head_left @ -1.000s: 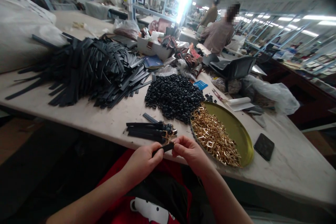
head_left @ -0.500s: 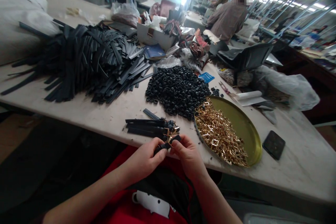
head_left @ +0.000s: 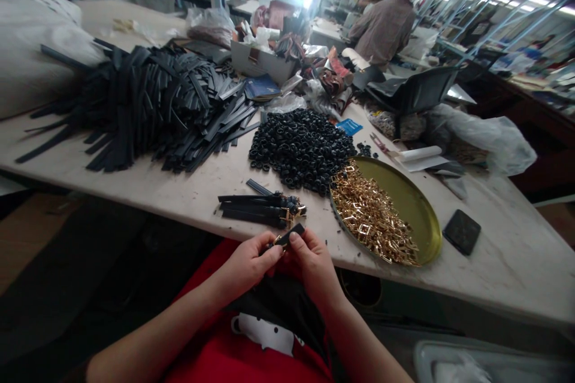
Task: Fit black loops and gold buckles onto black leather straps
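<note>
Between my hands, at the table's front edge, is a black strap (head_left: 293, 233) with a gold buckle (head_left: 279, 242) on it. My left hand (head_left: 251, 260) is closed around the buckle end, its fingers partly covering the metal. With thumb and fingers, my right hand (head_left: 309, 257) pinches the strap's other end. Just beyond lies a small stack of black straps with gold buckles (head_left: 251, 208). A heap of small black loops (head_left: 300, 146) sits farther back. To the right, a round gold-coloured tray (head_left: 415, 203) holds many gold buckles (head_left: 375, 218).
A big pile of black strips (head_left: 166, 102) covers the table's left side. A dark flat phone-like object (head_left: 462, 231) lies right of the tray. Scissors (head_left: 380, 142), a blue packet (head_left: 349, 126) and a grey box of scraps (head_left: 265, 63) are farther back. Two people stand beyond the table.
My hands have turned the strap, and its flat end now shows more plainly while the buckle sits nearer my left fingers. The camera view has shifted slightly.
</note>
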A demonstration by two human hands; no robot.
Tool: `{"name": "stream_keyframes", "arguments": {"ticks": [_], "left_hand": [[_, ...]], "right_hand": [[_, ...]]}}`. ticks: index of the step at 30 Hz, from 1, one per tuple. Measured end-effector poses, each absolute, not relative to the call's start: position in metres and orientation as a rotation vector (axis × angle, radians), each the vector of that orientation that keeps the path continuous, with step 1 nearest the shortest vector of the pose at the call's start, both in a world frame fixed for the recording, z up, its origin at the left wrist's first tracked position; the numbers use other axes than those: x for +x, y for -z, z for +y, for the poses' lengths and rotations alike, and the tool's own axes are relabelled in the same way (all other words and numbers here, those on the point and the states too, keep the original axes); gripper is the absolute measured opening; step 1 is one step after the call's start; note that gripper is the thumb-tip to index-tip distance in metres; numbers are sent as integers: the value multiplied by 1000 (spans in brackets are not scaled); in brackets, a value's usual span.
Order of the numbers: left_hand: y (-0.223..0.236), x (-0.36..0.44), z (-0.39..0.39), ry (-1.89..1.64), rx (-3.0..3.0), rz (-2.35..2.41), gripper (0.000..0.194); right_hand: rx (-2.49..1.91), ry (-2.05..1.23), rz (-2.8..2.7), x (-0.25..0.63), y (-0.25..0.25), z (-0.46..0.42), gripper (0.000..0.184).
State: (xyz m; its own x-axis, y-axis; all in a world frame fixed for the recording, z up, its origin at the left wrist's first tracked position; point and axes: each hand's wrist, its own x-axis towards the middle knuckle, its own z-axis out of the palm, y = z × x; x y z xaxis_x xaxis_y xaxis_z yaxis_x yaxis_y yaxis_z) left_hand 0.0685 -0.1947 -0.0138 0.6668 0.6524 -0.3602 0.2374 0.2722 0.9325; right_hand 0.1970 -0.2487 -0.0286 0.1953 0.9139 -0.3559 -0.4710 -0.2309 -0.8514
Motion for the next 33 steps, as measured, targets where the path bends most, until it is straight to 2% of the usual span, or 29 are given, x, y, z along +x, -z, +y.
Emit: {"name": "stream_keyframes", "arguments": {"ticks": [9,15,17,23,25,30,33], "left_hand": [[7,63,-213,-473,1353,897,22],[7,59,-221,-460,1506,910,16],[2,58,-223,-457,1589,949,17],[-11,54,-224,-335,1614,911,25],[-9,56,-219,-330,1628,917,28],[-10,63,-205,-341,1737,976,27],[-15,66,-198,-317,1762,935,22]], "right_hand": [[-1245,-1305,-665,189,24,-262,20],[-1518,-829,-1128,187,25,-274,8],[-1557,-762,-1188,188,23,-276,7],[-1295,-1402,-810,195,12,-269,24],[-1275,-1414,-792,197,15,-265,26],[-1355,-1204,-868,203,24,-252,22],[-1333,-1340,-795,210,21,-243,24]]}}
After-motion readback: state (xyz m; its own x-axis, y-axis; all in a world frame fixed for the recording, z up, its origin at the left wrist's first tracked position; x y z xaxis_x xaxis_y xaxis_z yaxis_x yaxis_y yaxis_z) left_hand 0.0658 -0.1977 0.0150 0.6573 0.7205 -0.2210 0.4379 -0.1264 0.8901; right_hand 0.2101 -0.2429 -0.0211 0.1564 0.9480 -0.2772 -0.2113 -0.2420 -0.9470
